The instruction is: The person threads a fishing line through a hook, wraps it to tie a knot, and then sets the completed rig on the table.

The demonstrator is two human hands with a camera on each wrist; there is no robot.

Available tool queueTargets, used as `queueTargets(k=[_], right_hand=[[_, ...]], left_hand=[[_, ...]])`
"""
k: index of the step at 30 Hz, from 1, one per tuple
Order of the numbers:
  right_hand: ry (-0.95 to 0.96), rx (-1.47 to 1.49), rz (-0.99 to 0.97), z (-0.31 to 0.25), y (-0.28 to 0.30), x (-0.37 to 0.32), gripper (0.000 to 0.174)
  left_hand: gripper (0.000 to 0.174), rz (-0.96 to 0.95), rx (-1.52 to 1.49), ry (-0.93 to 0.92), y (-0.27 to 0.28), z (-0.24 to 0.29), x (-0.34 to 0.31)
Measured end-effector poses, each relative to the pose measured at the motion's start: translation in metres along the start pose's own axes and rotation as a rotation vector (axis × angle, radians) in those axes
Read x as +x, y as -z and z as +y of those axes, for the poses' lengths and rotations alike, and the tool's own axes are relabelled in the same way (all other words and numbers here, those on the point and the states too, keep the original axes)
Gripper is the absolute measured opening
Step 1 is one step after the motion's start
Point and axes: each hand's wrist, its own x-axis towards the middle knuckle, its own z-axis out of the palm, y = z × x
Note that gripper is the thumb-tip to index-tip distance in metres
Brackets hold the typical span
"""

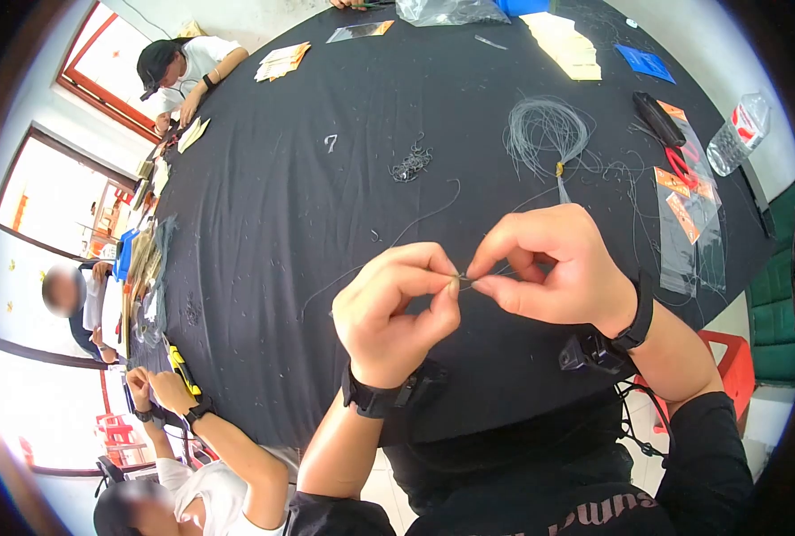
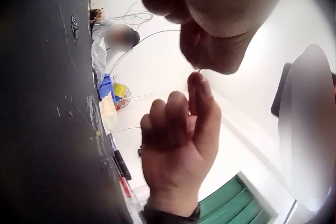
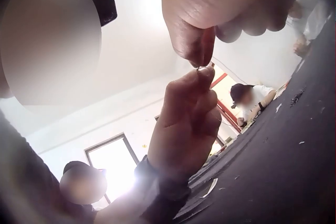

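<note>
Both hands meet above the black tablecloth (image 1: 263, 232) near its front edge. The left hand (image 1: 396, 308) pinches a tiny dark piece (image 1: 464, 278) with thin line between thumb and forefinger. From the other side, the right hand (image 1: 549, 263) pinches at the same piece, fingertips almost touching the left ones. A thin line (image 1: 429, 214) runs from behind the left hand across the cloth. In the left wrist view the left hand (image 2: 220, 14) is above the right hand (image 2: 181, 140); in the right wrist view the right hand (image 3: 226, 8) is above the left hand (image 3: 186, 119). The piece's exact shape cannot be told.
Beyond the hands lie a coil of clear line (image 1: 549, 134) and a small dark heap (image 1: 411, 163). At right are plastic packets (image 1: 679, 255), red scissors (image 1: 681, 167), a black case (image 1: 658, 119) and a bottle (image 1: 739, 134). Other people sit around the left side.
</note>
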Motion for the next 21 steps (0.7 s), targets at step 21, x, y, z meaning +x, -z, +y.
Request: queueTargets(k=[21], right_hand=[[0.185,-0.027,0.054,-0.005,0.000,0.001,0.020]], left_hand=[[0.025,0.050,0.144,-0.366,0.006,0.011,0.003]])
